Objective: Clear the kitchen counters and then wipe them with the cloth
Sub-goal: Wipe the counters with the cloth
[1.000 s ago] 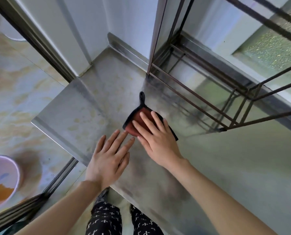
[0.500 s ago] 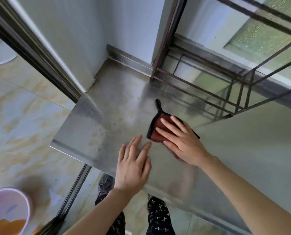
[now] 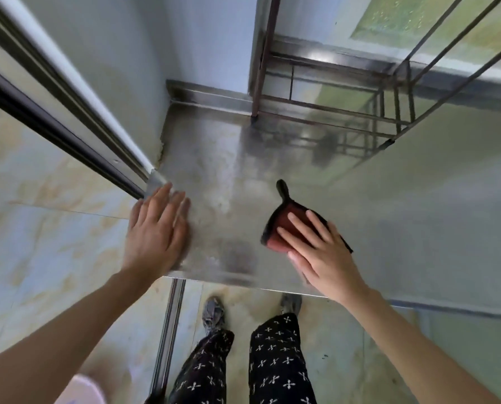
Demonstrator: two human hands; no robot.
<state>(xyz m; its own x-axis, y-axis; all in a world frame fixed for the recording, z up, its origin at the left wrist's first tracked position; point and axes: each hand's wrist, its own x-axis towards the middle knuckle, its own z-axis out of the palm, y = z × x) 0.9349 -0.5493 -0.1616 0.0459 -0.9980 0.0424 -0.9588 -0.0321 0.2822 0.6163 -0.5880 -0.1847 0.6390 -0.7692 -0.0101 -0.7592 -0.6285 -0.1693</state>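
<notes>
A dark red cloth (image 3: 284,225) with a black edge and a black hanging loop lies flat on the steel counter (image 3: 231,176). My right hand (image 3: 319,252) presses down on it with straight, spread fingers, covering its near right part. My left hand (image 3: 157,231) lies flat with straight fingers on the counter's left front corner, well apart from the cloth. The counter surface around them looks smeared and dull.
A brown metal rack (image 3: 330,112) stands on the back of the counter by the window. A sliding door frame (image 3: 68,118) runs along the left. Part of a pink bucket (image 3: 83,389) shows on the tiled floor at lower left. My legs stand below the counter's front edge.
My right hand has drawn the cloth toward the front edge. My left hand has slid left to the counter's corner, away from the cloth. The camera has tilted down.
</notes>
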